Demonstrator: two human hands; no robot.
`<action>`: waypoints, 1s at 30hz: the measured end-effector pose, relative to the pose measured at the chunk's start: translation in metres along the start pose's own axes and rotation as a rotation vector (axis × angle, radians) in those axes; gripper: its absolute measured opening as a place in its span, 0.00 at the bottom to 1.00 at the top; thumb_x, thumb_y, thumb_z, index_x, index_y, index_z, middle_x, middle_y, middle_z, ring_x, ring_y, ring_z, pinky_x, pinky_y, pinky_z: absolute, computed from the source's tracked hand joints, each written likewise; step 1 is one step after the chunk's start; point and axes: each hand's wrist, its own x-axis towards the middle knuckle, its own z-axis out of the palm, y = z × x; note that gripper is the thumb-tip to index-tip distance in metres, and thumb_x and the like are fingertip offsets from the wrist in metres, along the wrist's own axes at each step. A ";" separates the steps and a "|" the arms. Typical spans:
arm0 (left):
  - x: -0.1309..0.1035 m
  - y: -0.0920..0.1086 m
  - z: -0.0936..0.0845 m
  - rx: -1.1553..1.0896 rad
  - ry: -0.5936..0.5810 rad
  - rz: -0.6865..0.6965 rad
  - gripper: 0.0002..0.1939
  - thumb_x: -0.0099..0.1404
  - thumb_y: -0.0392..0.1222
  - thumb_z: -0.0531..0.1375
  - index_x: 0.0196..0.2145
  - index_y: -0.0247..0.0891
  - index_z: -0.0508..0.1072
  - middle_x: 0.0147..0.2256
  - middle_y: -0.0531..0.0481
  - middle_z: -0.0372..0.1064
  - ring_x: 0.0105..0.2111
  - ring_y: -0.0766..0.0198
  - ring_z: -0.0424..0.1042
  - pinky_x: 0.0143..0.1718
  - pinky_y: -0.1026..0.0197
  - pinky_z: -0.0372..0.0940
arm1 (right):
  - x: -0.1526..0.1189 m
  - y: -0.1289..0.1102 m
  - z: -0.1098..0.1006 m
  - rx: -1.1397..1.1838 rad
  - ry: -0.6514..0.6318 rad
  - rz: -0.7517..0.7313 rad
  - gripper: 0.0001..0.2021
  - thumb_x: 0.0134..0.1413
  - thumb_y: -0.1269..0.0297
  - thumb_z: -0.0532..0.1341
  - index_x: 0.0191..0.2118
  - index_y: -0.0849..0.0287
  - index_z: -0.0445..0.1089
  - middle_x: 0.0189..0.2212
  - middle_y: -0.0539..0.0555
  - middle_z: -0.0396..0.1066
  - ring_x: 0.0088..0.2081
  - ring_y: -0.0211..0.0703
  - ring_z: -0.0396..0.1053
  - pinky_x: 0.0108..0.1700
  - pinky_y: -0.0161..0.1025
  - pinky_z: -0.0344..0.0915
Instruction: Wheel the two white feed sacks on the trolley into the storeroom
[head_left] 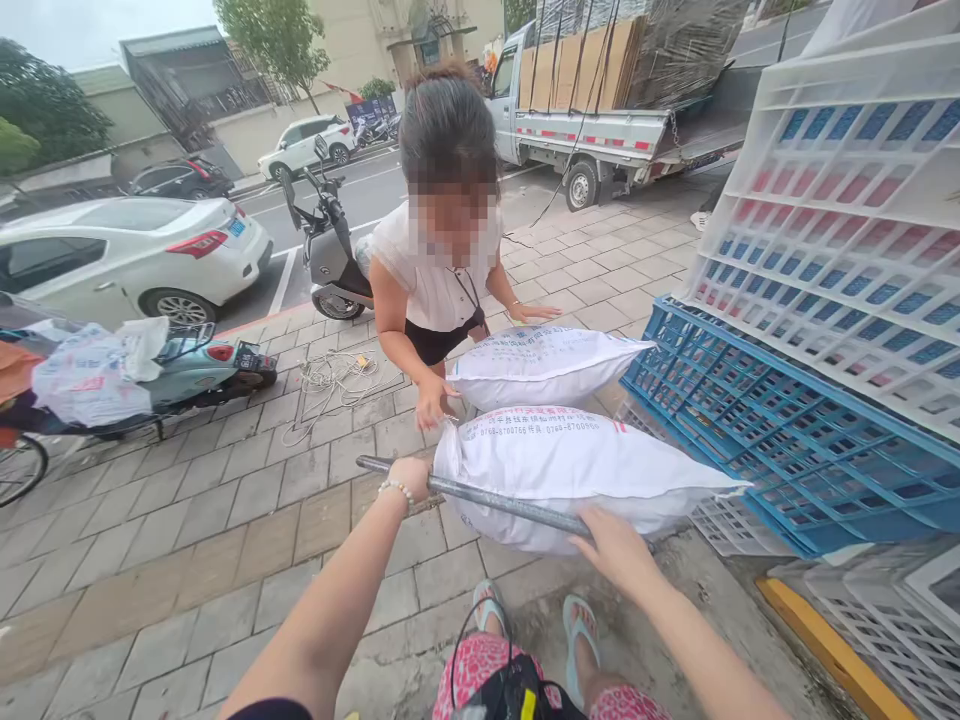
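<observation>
My left hand (411,478) is closed round a grey metal bar (502,503) near its left end. At the bar's right end, my right hand (616,548) grips it too, its fingers partly hidden beside the sack. Just beyond the bar lies a full white woven sack (555,465) with red and blue print. Behind it rests a second white sack (544,365), also printed. What bears the sacks is mostly hidden. Facing me, a person (450,260) leans over them, one hand (433,402) at the near sack's left corner and the other (534,313) above the far sack.
Stacked blue crates (750,420) and white crates (840,200) stand close on the right, beside a yellow edge (832,650). A tangled cord (337,380) lies on the paving. Scooters, a white car (135,255) and a loaded truck (600,125) are farther off.
</observation>
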 end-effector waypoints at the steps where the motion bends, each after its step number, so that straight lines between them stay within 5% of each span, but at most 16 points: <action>1: 0.000 0.000 0.000 -0.001 -0.005 0.000 0.15 0.62 0.45 0.55 0.44 0.35 0.67 0.45 0.45 0.66 0.44 0.59 0.67 0.45 0.49 0.63 | -0.005 0.005 -0.003 0.005 0.073 0.021 0.09 0.52 0.61 0.56 0.38 0.59 0.66 0.35 0.54 0.67 0.38 0.42 0.65 0.39 0.37 0.61; 5: -0.002 0.002 0.002 -0.003 -0.028 0.015 0.14 0.62 0.45 0.55 0.43 0.35 0.68 0.44 0.45 0.66 0.43 0.59 0.67 0.45 0.49 0.63 | -0.014 0.041 -0.026 -0.067 0.469 0.338 0.23 0.55 0.52 0.47 0.46 0.67 0.60 0.47 0.70 0.57 0.51 0.59 0.54 0.47 0.52 0.55; 8: -0.008 0.004 0.008 -0.001 -0.026 0.010 0.14 0.62 0.45 0.55 0.43 0.35 0.68 0.44 0.45 0.66 0.44 0.59 0.67 0.46 0.49 0.63 | 0.001 0.072 -0.036 -0.127 0.570 0.564 0.28 0.56 0.50 0.45 0.45 0.76 0.59 0.42 0.76 0.57 0.48 0.66 0.54 0.43 0.56 0.55; 12: -0.017 0.005 0.013 0.001 -0.018 -0.012 0.14 0.62 0.45 0.55 0.43 0.35 0.68 0.44 0.45 0.66 0.44 0.59 0.67 0.46 0.49 0.62 | 0.035 0.092 -0.040 -0.161 0.412 0.601 0.16 0.57 0.59 0.48 0.34 0.69 0.64 0.29 0.63 0.63 0.36 0.51 0.62 0.40 0.47 0.58; 15: -0.017 0.003 0.013 -0.007 -0.022 -0.032 0.14 0.62 0.45 0.55 0.42 0.35 0.68 0.44 0.45 0.66 0.44 0.59 0.67 0.46 0.49 0.63 | 0.040 0.078 -0.049 -0.220 0.334 0.571 0.17 0.58 0.62 0.45 0.38 0.71 0.64 0.35 0.70 0.63 0.40 0.56 0.61 0.40 0.51 0.56; 17: -0.015 0.002 0.011 -0.017 -0.022 -0.051 0.14 0.62 0.45 0.55 0.42 0.35 0.68 0.44 0.45 0.66 0.44 0.59 0.67 0.46 0.49 0.63 | 0.030 0.055 -0.054 -0.262 0.281 0.455 0.19 0.58 0.59 0.47 0.44 0.70 0.62 0.45 0.75 0.58 0.48 0.63 0.56 0.44 0.56 0.54; 19: -0.013 0.000 0.009 -0.024 -0.017 -0.074 0.13 0.62 0.45 0.55 0.42 0.35 0.68 0.44 0.46 0.67 0.43 0.60 0.67 0.45 0.50 0.63 | 0.014 0.029 -0.051 -0.287 0.177 0.240 0.24 0.49 0.52 0.59 0.49 0.62 0.61 0.54 0.69 0.52 0.56 0.64 0.47 0.51 0.57 0.48; 22: -0.014 -0.004 0.004 -0.013 0.000 -0.100 0.13 0.62 0.45 0.55 0.42 0.36 0.68 0.43 0.46 0.67 0.43 0.60 0.67 0.44 0.51 0.64 | 0.000 0.003 -0.039 -0.312 -0.002 -0.028 0.34 0.31 0.62 0.71 0.50 0.54 0.62 0.55 0.60 0.54 0.57 0.60 0.47 0.55 0.55 0.46; 30: -0.029 0.003 -0.001 0.063 0.039 -0.109 0.13 0.62 0.46 0.55 0.41 0.35 0.69 0.42 0.47 0.67 0.42 0.60 0.68 0.44 0.51 0.64 | 0.006 0.015 -0.032 -0.331 -0.102 -0.074 0.08 0.53 0.70 0.58 0.41 0.63 0.65 0.45 0.56 0.60 0.46 0.45 0.60 0.42 0.44 0.64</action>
